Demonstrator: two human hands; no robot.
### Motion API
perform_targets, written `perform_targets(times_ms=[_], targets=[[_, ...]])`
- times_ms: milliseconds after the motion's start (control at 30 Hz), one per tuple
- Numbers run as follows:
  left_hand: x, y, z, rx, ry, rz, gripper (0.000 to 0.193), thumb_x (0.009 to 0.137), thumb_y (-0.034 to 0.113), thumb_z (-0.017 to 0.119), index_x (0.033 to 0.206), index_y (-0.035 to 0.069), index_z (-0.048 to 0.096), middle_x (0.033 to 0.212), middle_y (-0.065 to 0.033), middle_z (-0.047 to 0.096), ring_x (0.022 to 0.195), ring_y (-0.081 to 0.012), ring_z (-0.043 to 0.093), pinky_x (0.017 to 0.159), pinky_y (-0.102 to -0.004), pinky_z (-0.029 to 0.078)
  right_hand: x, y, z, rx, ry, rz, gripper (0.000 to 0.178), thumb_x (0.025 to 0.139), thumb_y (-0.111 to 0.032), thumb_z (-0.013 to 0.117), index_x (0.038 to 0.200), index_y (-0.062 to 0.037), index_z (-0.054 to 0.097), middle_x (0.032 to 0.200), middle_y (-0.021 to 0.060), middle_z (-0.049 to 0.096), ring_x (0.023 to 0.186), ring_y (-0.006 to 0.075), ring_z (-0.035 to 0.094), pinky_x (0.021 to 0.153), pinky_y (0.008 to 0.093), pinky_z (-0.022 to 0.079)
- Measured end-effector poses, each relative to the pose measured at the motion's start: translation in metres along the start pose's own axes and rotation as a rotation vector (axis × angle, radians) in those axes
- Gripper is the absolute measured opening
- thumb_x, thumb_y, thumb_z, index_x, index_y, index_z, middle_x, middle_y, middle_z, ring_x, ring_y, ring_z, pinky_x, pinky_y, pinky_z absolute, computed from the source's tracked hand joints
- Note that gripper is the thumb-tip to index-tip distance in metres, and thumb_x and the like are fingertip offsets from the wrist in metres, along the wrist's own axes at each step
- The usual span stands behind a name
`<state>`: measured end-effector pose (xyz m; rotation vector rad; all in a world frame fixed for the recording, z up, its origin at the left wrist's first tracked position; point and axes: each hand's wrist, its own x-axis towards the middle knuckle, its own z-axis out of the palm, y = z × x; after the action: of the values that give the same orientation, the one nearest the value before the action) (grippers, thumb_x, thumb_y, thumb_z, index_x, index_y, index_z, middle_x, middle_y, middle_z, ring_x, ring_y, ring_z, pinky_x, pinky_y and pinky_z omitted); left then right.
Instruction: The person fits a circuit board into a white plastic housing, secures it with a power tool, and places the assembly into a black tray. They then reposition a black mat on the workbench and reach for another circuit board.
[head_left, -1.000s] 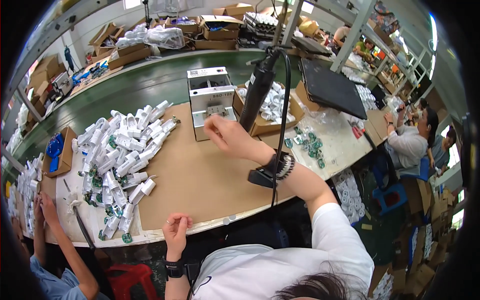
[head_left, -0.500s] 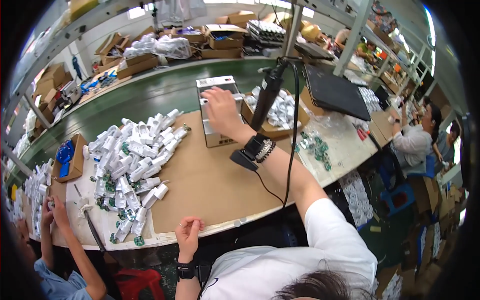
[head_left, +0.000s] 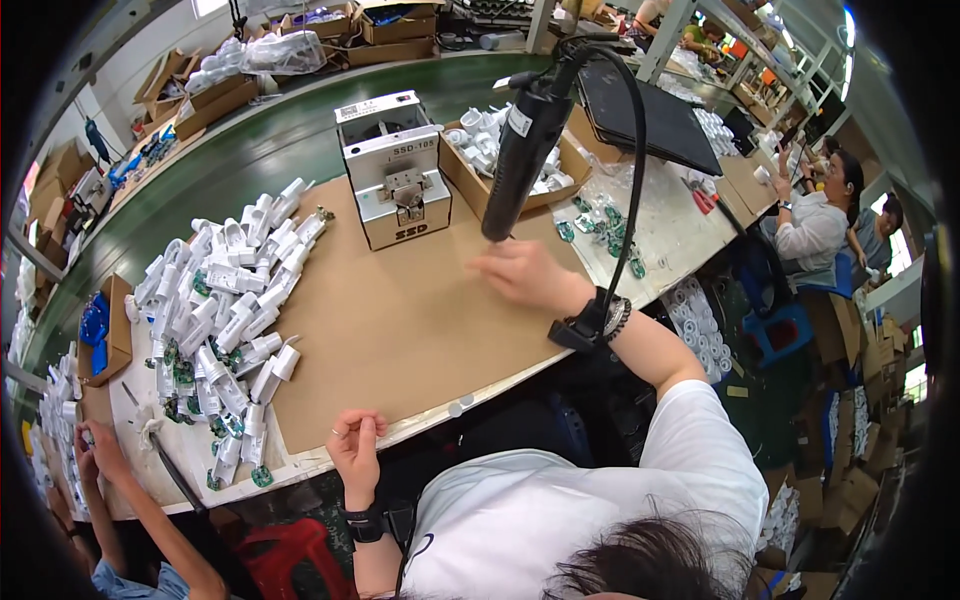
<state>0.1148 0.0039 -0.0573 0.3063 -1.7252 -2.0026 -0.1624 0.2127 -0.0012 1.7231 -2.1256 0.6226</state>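
My right hand (head_left: pixel 528 274) is over the brown cardboard sheet (head_left: pixel 400 320), its fingers drawn together just under the lower tip of a hanging black electric screwdriver (head_left: pixel 517 150). Whatever its fingertips pinch is hidden. Beyond that hand stands a small box-shaped metal machine (head_left: pixel 410 185) with a printed front and a metal block on it. At the front edge of the table my left hand (head_left: pixel 357 447) is closed, fingers curled and thumb up; nothing shows in it. To its left lies a pile of white plastic housings (head_left: pixel 235 290), with green circuit boards (head_left: pixel 180 375) among them.
Behind the screwdriver is a cardboard box (head_left: pixel 555 190) of white parts. Loose green boards (head_left: pixel 605 225) and red-handled pliers (head_left: pixel 703 198) lie to the right. A black cable (head_left: pixel 640 150) loops down past my right wrist. A co-worker's hands (head_left: pixel 100 450) are at the lower left.
My right hand has left the top of the machine and come back toward me, to the screwdriver's tip. The screwdriver has shifted nearer. My left hand stays closed by the edge; the view has shifted.
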Motion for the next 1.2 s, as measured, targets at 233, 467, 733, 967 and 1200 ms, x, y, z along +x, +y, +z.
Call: perform_targets(times_ms=[233, 467, 733, 967, 1200], targets=[[0.001, -0.002, 0.003, 0.002, 0.007, 0.021, 0.008, 0.088, 0.004, 0.048, 0.090, 0.000, 0.055, 0.076, -0.0063, 0.058, 0.066, -0.0110, 0.053, 0.062, -0.0227, 0.044, -0.021, 0.060, -0.006, -0.001, 0.127, 0.508, 0.013, 0.075, -0.009, 0.059, 0.086, -0.0038, 0.064, 0.079, 0.0129, 0.061, 0.069, 0.0292, 0.060, 0.062, 0.0337, 0.049], [0.000, 0.001, 0.004, 0.027, 0.017, 0.003, 0.008, 0.088, 0.004, 0.048, 0.090, 0.000, 0.055, 0.076, -0.0063, 0.058, 0.066, -0.0110, 0.053, 0.062, -0.0226, 0.044, -0.019, 0.084, 0.006, 0.001, -0.072, 0.578, 0.015, 0.075, -0.013, 0.060, 0.085, -0.0031, 0.064, 0.073, 0.0139, 0.062, 0.068, 0.0285, 0.061, 0.063, 0.0359, 0.048], [0.002, 0.001, 0.004, 0.034, 0.012, 0.025, 0.009, 0.089, 0.003, 0.048, 0.090, 0.000, 0.056, 0.077, -0.0062, 0.058, 0.067, -0.0108, 0.054, 0.062, -0.0224, 0.044, -0.009, 0.080, 0.009, -0.189, -0.181, 0.597, 0.013, 0.077, -0.015, 0.056, 0.083, -0.0049, 0.061, 0.071, 0.0151, 0.062, 0.069, 0.0307, 0.061, 0.063, 0.0374, 0.049], [0.001, 0.001, 0.005, 0.008, 0.005, 0.027, 0.008, 0.088, 0.003, 0.048, 0.091, 0.000, 0.055, 0.077, -0.0061, 0.058, 0.067, -0.0106, 0.053, 0.063, -0.0220, 0.044, -0.015, 0.069, -0.006, -0.248, -0.220, 0.657, 0.014, 0.079, -0.015, 0.055, 0.089, -0.0044, 0.053, 0.071, 0.0158, 0.061, 0.068, 0.0293, 0.061, 0.061, 0.0382, 0.048], [0.003, 0.002, 0.004, -0.005, 0.003, 0.015, 0.008, 0.088, 0.002, 0.048, 0.090, 0.000, 0.055, 0.076, -0.0058, 0.058, 0.067, -0.0102, 0.053, 0.062, -0.0218, 0.044, 0.024, 0.064, -0.075, 0.082, 0.107, 0.564, 0.012, 0.083, -0.011, 0.056, 0.088, -0.0014, 0.050, 0.069, 0.0087, 0.056, 0.062, 0.0183, 0.056, 0.057, 0.0302, 0.045]])
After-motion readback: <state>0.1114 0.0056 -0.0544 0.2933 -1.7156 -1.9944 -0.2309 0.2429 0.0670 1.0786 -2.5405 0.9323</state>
